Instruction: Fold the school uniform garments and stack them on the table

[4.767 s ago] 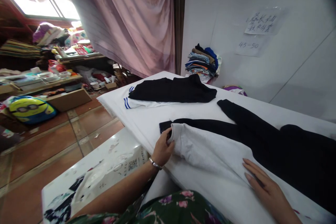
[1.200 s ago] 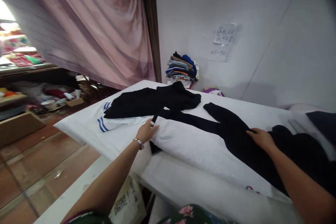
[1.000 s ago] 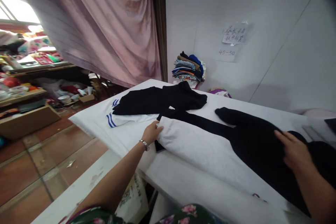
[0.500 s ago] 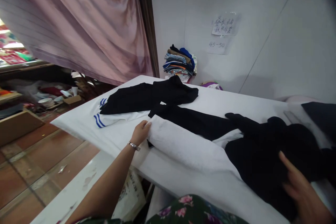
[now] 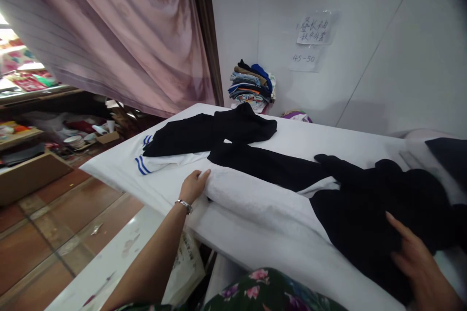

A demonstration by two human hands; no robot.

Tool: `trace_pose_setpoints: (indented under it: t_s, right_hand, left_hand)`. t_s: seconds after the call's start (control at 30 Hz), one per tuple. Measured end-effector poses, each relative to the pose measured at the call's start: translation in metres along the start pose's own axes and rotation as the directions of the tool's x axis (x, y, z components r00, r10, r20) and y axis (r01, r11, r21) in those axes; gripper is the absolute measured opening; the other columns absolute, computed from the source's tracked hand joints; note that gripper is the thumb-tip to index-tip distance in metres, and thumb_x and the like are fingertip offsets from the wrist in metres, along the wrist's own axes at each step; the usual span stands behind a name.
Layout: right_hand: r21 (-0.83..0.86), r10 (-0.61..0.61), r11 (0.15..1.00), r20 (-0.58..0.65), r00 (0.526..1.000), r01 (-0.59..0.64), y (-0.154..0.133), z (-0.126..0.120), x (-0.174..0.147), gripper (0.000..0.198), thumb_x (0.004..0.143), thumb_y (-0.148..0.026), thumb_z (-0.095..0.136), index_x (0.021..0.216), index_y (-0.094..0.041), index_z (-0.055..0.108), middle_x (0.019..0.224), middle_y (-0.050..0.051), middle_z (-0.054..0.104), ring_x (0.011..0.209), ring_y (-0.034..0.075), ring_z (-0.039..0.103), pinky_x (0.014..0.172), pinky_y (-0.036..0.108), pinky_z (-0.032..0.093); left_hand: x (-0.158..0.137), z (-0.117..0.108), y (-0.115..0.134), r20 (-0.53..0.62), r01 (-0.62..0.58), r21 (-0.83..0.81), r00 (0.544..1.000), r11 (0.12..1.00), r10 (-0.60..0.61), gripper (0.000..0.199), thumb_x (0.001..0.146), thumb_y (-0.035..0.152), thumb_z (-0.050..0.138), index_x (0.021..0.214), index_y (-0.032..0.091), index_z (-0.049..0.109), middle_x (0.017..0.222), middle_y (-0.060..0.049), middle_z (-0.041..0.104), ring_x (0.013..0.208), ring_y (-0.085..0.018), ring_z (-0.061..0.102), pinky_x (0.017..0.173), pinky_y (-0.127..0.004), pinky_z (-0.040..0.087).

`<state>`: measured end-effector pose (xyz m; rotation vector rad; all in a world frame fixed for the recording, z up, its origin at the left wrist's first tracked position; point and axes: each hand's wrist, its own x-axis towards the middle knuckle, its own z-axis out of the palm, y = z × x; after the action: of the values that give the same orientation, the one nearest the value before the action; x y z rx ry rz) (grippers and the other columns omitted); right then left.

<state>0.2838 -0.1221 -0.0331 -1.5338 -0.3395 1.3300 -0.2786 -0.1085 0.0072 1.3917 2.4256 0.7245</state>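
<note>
A black-and-white garment point(image 5: 262, 163) lies lengthwise along the white-covered table point(image 5: 365, 143). Its long white part point(image 5: 255, 194) runs along the near side, with a black strip behind it and a broad black part at the right. At the left end of the white part, my left hand point(image 5: 195, 185) is closed on the fabric edge between thumb and fingers. My right hand point(image 5: 414, 252) rests against the broad black part, index finger stretched out and the other fingers blurred. Farther left lies another black garment point(image 5: 207, 131), over white fabric with blue stripes point(image 5: 142, 165).
Folded clothes are stacked point(image 5: 251, 85) by the wall at the table's far side, near a purple-and-white bundle point(image 5: 297, 115). Dark cloth point(image 5: 447, 160) sits at the far right. A pink curtain point(image 5: 146, 34) hangs at the left, and handwritten paper signs point(image 5: 312, 31) are on the wall.
The left end of the white part has come down with my left hand and lies flatter. My right hand stays at nearly the same spot on the black part. The view has shifted slightly.
</note>
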Motion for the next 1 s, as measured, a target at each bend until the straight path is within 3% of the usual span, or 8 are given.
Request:
trace_pose_setpoints:
  t_s: [0.1, 0.23, 0.43, 0.6, 0.73, 0.83, 0.9, 1.0]
  right_hand:
    - [0.052, 0.085, 0.995, 0.044, 0.995, -0.088, -0.002, 0.005, -0.008, 0.028, 0.067, -0.044, 0.065, 0.094, -0.038, 0.068, 0.106, 0.01, 0.071, 0.093, 0.03, 0.069, 0.072, 0.033, 0.062]
    - [0.107, 0.043, 0.993, 0.109, 0.993, -0.055, -0.002, 0.009, -0.011, 0.028, 0.071, -0.045, 0.065, 0.095, -0.031, 0.069, 0.098, 0.01, 0.073, 0.096, 0.031, 0.068, 0.082, 0.04, 0.06]
    - [0.211, -0.012, 0.977, 0.178, 0.984, -0.026, -0.001, 0.014, -0.013, 0.02, 0.075, -0.031, 0.068, 0.093, -0.021, 0.068, 0.093, 0.006, 0.075, 0.094, 0.027, 0.07, 0.086, 0.039, 0.059]
    - [0.287, -0.026, 0.958, 0.183, 0.983, -0.028, 0.0, 0.017, -0.013, 0.015, 0.078, -0.027, 0.068, 0.091, -0.019, 0.068, 0.09, 0.004, 0.076, 0.088, 0.023, 0.071, 0.086, 0.035, 0.058]
    - [0.308, -0.034, 0.95, 0.226, 0.973, -0.039, 0.001, 0.015, -0.01, 0.017, 0.077, -0.029, 0.068, 0.091, -0.019, 0.069, 0.091, 0.005, 0.075, 0.091, 0.024, 0.071, 0.088, 0.036, 0.057]
    - [0.314, -0.038, 0.947, 0.319, 0.947, -0.068, -0.002, 0.012, -0.007, 0.024, 0.078, -0.036, 0.065, 0.095, -0.019, 0.069, 0.093, 0.006, 0.075, 0.096, 0.026, 0.069, 0.089, 0.038, 0.057]
    - [0.335, -0.056, 0.939, 0.359, 0.932, -0.072, -0.007, 0.012, -0.005, 0.026, 0.079, -0.039, 0.063, 0.095, -0.02, 0.069, 0.094, 0.006, 0.075, 0.097, 0.026, 0.069, 0.089, 0.038, 0.056]
    - [0.369, -0.098, 0.928, 0.384, 0.918, -0.056, -0.021, 0.014, -0.006, 0.023, 0.079, -0.04, 0.062, 0.09, -0.021, 0.068, 0.091, 0.004, 0.075, 0.097, 0.024, 0.069, 0.089, 0.037, 0.056]
  left_hand:
    - [0.002, -0.007, 0.011, 0.034, -0.033, 0.046, 0.999, 0.998, 0.031, 0.039, 0.077, 0.059, 0.048, 0.067, 0.022, 0.054, 0.06, -0.003, 0.058, 0.062, -0.021, 0.056, 0.057, -0.028, 0.035]
    - [0.009, -0.003, 0.012, -0.183, -0.059, 0.038, 0.981, 0.998, 0.065, 0.035, 0.081, 0.054, 0.042, 0.079, 0.022, 0.058, 0.066, -0.003, 0.062, 0.066, -0.02, 0.057, 0.06, -0.028, 0.037]
    - [0.027, 0.013, -0.001, 0.017, -0.048, 0.189, 0.999, 0.981, 0.045, 0.043, 0.08, 0.058, 0.042, 0.086, 0.02, 0.063, 0.076, -0.01, 0.068, 0.075, -0.028, 0.062, 0.062, -0.033, 0.044]
    - [0.024, 0.004, 0.003, -0.076, -0.078, 0.241, 0.992, 0.967, 0.099, 0.051, 0.082, 0.056, 0.041, 0.11, 0.017, 0.059, 0.105, -0.014, 0.068, 0.092, -0.032, 0.064, 0.076, -0.042, 0.05]
    - [-0.002, 0.015, 0.028, -0.177, -0.438, 0.249, 0.857, 0.864, 0.485, 0.052, 0.086, 0.053, 0.036, 0.115, 0.016, 0.057, 0.119, -0.016, 0.063, 0.113, -0.031, 0.057, 0.097, -0.044, 0.043]
    - [-0.027, 0.042, 0.05, -0.031, -0.7, 0.208, 0.694, 0.683, 0.72, 0.053, 0.089, 0.05, 0.034, 0.123, 0.015, 0.054, 0.134, -0.016, 0.055, 0.127, -0.029, 0.047, 0.109, -0.046, 0.031]
    - [-0.039, 0.062, 0.059, 0.107, -0.769, 0.22, 0.631, 0.6, 0.769, 0.054, 0.089, 0.05, 0.037, 0.129, 0.017, 0.052, 0.143, -0.013, 0.047, 0.134, -0.029, 0.039, 0.112, -0.05, 0.025]
    - [-0.044, 0.083, 0.063, 0.227, -0.779, 0.267, 0.624, 0.568, 0.748, 0.056, 0.087, 0.051, 0.043, 0.132, 0.019, 0.052, 0.146, -0.013, 0.044, 0.138, -0.03, 0.034, 0.11, -0.052, 0.026]
